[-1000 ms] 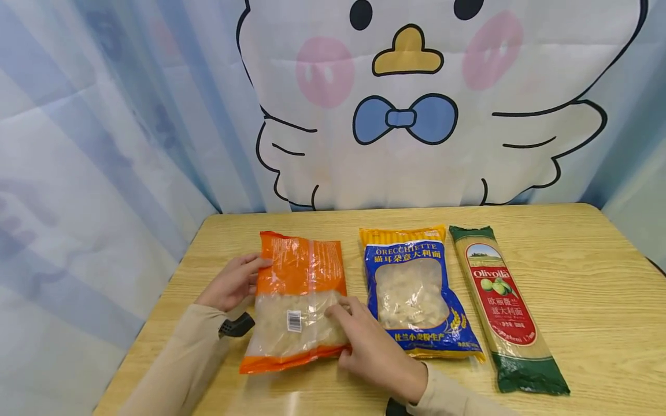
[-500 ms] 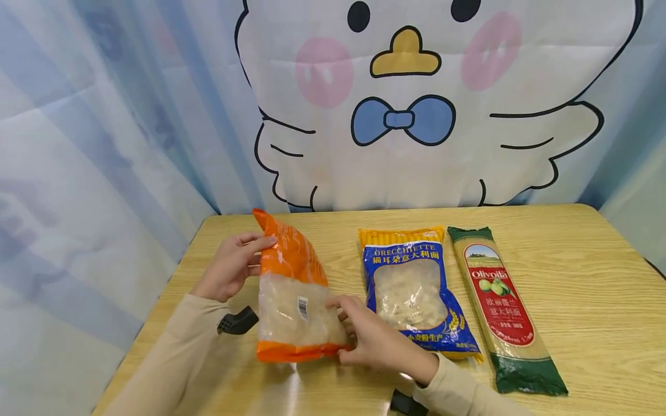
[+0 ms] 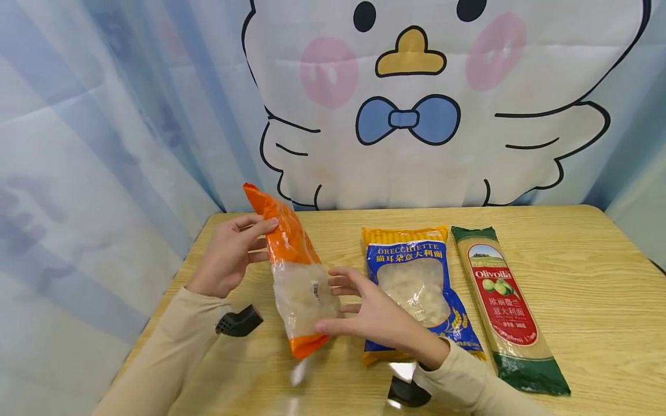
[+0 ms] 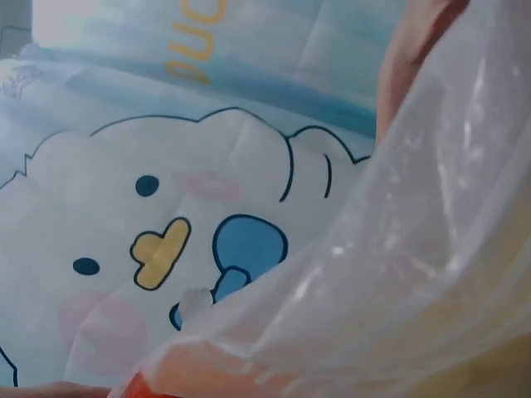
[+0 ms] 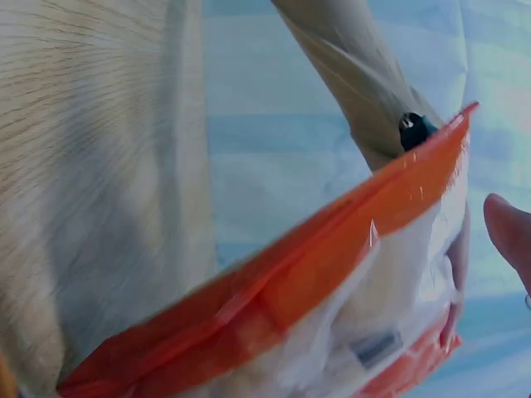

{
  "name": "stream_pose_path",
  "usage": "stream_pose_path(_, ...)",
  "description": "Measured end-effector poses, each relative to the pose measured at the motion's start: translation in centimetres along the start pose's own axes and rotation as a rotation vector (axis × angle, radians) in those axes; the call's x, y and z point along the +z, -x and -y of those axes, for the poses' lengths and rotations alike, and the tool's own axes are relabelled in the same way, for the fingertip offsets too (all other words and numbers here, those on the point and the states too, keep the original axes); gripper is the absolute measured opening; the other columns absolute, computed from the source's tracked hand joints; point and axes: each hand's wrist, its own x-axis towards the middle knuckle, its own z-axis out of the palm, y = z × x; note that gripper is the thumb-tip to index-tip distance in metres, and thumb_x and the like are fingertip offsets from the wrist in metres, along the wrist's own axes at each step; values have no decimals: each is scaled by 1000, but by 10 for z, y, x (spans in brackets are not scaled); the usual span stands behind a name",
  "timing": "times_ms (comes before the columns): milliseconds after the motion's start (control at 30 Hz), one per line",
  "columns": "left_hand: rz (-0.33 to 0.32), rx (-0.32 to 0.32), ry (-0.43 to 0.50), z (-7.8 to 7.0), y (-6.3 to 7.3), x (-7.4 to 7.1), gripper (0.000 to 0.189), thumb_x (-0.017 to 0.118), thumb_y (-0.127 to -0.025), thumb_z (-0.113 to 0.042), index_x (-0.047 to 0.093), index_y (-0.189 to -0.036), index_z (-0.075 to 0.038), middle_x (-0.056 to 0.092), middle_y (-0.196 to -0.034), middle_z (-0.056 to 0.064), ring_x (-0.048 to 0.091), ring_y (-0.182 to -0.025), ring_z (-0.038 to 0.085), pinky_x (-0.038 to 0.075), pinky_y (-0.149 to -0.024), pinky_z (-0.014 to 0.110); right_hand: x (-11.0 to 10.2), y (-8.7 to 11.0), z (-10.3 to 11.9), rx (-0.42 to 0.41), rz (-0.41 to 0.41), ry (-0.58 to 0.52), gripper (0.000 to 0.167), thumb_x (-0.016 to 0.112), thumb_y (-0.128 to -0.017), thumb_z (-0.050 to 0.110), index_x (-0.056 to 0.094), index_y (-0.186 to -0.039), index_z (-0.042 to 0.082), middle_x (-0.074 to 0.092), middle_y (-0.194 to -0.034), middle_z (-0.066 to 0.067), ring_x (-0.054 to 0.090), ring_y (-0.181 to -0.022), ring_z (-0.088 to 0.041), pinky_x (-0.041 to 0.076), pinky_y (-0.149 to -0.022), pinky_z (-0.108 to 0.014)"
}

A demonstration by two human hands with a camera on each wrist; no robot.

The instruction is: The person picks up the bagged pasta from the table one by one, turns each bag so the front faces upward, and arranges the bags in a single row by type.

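Observation:
In the head view, an orange and clear bag of pale pasta (image 3: 304, 289) with a barcode is held tilted above the left part of the table. My left hand (image 3: 224, 254) pinches its orange upper left side, thumb in front. At the bag's lower right, my right hand (image 3: 372, 315) has its fingers spread and slightly bent, by the bag's edge; whether they touch it I cannot tell. The right wrist view has the bag's orange edge (image 5: 307, 257) up close, with a thumb (image 5: 508, 236) apart from it. Clear plastic (image 4: 406, 240) fills much of the left wrist view.
A blue and yellow orecchiette bag (image 3: 411, 289) lies right of the held bag, partly behind my right hand. Farther right lies a long green and red spaghetti pack (image 3: 507, 306). The wooden table (image 3: 598, 289) ends at a cartoon-printed curtain (image 3: 406, 167).
The orange bag has risen off the table and turned more edge-on. My left hand has lifted its top side. The right hand's fingers have spread and moved slightly up.

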Motion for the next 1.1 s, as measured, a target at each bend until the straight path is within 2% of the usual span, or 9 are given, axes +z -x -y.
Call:
stream_pose_path(100,-17,36,12,-2,5,9,13,68,-96,-16,69,-103,-6,68,-108,4,74,-87,17,62,-75,36,6,-2,8,13,-54,63,92,89,-73,35,39,-147,10,49,-145,-11,51,-131,-30,50,-103,-46)
stream_pose_path(267,-78,93,13,-3,10,24,22,69,-95,-15,67,-110,1,68,-109,7,75,-86,18,62,-73,37,11,-3,21,35,-115,145,99,89,-70,43,37,-151,19,51,-143,-3,53,-130,-24,51,-100,-45)
stream_pose_path(433,-96,141,-10,-5,15,38,26,71,-93,-15,68,-111,4,69,-108,10,75,-85,20,62,-70,40,9,-1,26,-15,-109,163,89,84,-77,33,37,-152,24,51,-141,-7,54,-126,-27,56,-90,-40)
stream_pose_path(567,-68,167,-38,-10,19,53,23,71,-92,-14,69,-108,4,70,-105,11,74,-83,21,62,-68,41,2,1,20,-60,-82,98,86,78,-79,17,35,-153,23,50,-138,-13,53,-121,-31,57,-84,-39)
stream_pose_path(700,-35,179,-61,-13,19,62,23,72,-92,-12,70,-107,4,70,-103,12,73,-81,21,62,-67,40,-4,0,14,-58,-52,-10,87,74,-77,10,33,-154,23,51,-136,-16,54,-117,-32,58,-83,-40)
stream_pose_path(900,-34,163,-73,-9,15,63,21,72,-91,-11,71,-106,3,71,-98,9,73,-77,20,62,-65,37,-6,0,8,-66,-25,-122,87,65,-77,-1,33,-155,22,48,-136,-22,52,-114,-34,58,-77,-38)
stream_pose_path(1100,-23,160,-86,-7,12,64,25,71,-92,-11,70,-110,6,71,-103,14,73,-78,20,62,-67,38,-6,2,10,-72,8,-150,88,61,-80,-6,30,-156,26,46,-141,-21,50,-118,-34,56,-78,-37)
